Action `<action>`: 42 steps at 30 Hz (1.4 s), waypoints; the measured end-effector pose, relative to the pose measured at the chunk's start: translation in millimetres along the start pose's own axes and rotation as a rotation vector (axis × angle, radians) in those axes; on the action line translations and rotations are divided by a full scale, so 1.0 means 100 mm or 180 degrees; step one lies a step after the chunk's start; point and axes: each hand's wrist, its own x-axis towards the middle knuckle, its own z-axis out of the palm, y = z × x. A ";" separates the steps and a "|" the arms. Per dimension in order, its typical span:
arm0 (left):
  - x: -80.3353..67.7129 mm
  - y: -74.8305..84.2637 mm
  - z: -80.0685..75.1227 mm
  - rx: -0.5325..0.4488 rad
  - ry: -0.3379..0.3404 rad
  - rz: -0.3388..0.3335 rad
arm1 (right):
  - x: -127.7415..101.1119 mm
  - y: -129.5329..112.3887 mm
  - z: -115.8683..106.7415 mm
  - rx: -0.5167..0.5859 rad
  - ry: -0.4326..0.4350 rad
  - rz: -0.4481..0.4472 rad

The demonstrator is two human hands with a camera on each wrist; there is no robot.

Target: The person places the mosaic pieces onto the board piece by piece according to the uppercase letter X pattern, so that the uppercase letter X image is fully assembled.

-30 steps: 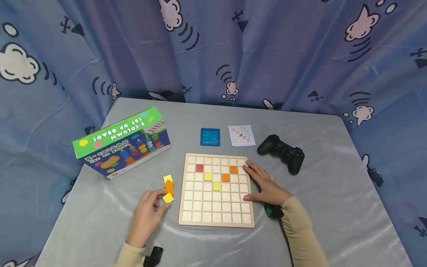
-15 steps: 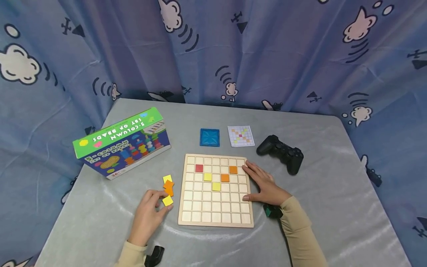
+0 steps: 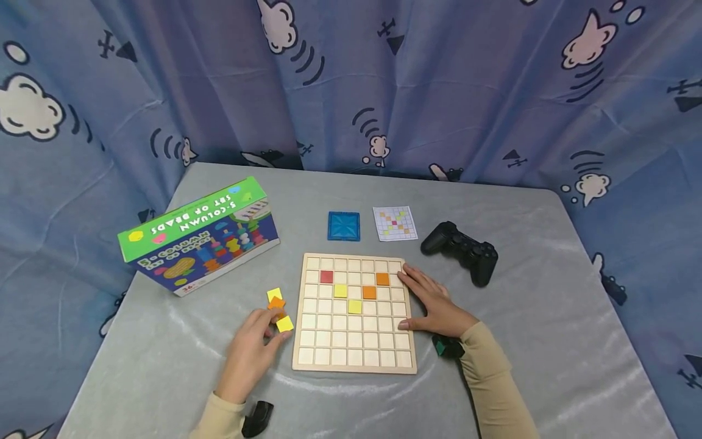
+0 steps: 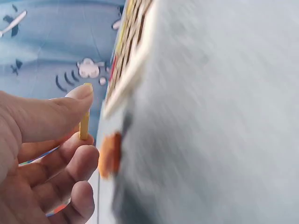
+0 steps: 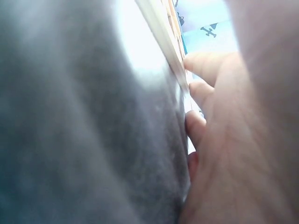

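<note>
The left hand [image 3: 249, 350] pinches a yellow tile [image 3: 284, 324] between thumb and fingers, just left of the wooden grid board [image 3: 354, 360], whose near-left edge lies closest. The right hand [image 3: 436, 305] rests flat, fingers straight, on the board's right edge, well apart from the tile.

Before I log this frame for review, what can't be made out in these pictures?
- Pattern card, head view: squares too small to read.
- Tiles beside the board, head view: left hand partly covers the pile; count unclear.
- Board, right wrist view: blurred, cut off by the right hand.
- Black thing at the left sleeve: cut off by the edge.
</note>
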 end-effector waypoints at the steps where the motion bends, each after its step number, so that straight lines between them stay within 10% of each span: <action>1: 0.02 0.03 0.01 -0.0033 -0.0023 0.0056 | 0.00 0.00 0.00 0.0001 -0.0001 0.0002; 17: 0.40 0.48 0.37 0.0134 -0.0587 0.1149 | 0.01 0.03 0.02 -0.0032 0.0008 0.0010; 42: 0.40 0.45 0.48 0.0021 -0.0801 0.1067 | 0.02 0.04 0.00 -0.0020 -0.0004 -0.0057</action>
